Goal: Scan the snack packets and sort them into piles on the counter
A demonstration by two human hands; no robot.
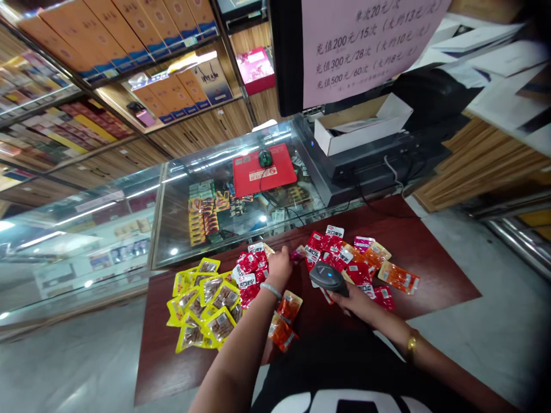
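Note:
My right hand (350,295) grips a dark handheld barcode scanner (328,277), its head over a pile of red snack packets (359,272) on the reddish-brown table. My left hand (280,266) is closed, with a small purple snack packet (297,253) at its fingertips; the exact pinch is partly hidden. Just left of that hand is another red packet pile (248,263). Yellow-edged snack packets (209,298) lie in a heap farther left. Orange packets (282,334) rest beside my left forearm, and more orange packets (398,277) lie at the right.
Beyond the table stands a glass display counter (176,218) with a red mouse pad (282,179) and a mouse (265,158). A monitor back with a pink price sheet (344,51) and a white open box (359,126) are at the right. Shelves of boxes (99,34) line the back.

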